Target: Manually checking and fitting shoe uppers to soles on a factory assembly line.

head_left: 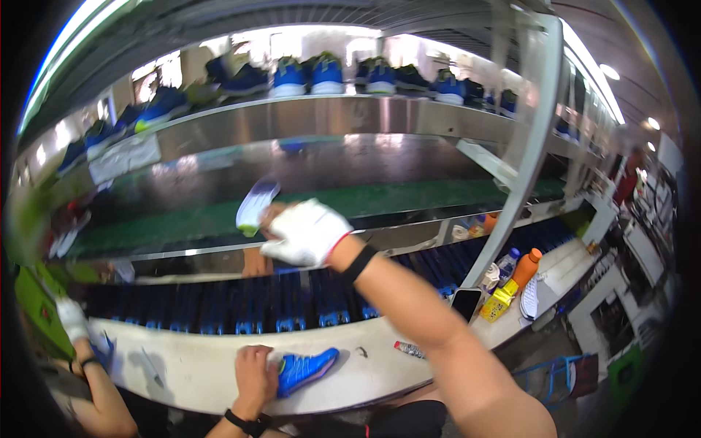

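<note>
Left hand (255, 374) clasps blue shoe (307, 367); gloved right hand (307, 232) pinches white insole (256, 204); yellow carton (496, 304) right

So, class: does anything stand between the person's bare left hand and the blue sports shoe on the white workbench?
Nothing visible: the bare left hand already rests on the blue sports shoe at its heel end, on the white workbench.

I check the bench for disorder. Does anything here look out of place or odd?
Nothing looks spilled or damaged. The left hand holds a blue shoe on the white bench; the gloved right hand lifts a white insole.
</note>
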Demonstrator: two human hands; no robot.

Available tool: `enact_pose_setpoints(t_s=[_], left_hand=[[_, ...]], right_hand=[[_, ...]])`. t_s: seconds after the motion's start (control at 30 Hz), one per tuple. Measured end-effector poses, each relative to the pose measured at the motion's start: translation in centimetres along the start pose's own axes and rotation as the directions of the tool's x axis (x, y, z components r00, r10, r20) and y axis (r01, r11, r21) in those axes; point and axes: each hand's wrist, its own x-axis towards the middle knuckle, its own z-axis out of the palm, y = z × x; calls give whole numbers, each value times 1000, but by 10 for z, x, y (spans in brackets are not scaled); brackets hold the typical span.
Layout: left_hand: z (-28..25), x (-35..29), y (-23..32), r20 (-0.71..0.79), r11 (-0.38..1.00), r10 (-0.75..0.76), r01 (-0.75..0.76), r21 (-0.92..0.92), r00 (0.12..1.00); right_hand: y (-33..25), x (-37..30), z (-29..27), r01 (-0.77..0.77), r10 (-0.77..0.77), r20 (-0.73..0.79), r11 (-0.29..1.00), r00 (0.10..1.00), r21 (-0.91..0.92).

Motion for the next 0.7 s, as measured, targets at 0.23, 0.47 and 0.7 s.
enact_pose_setpoints(t_s=[0.23,0.47,0.7], left_hand=[[36,41,91,497,968,247,-238,-81,832],[-18,14,116,-130,829,296,-322,-458,946],[-52,-33,105,-178,897,249,-296,-328,952]], right_hand=[[-2,12,8,-135,134,20,977,991,166],[-23,-108,18,214,-146,-651,977,744,25],[-119,-278,69,240,559,-555,537,616,809]])
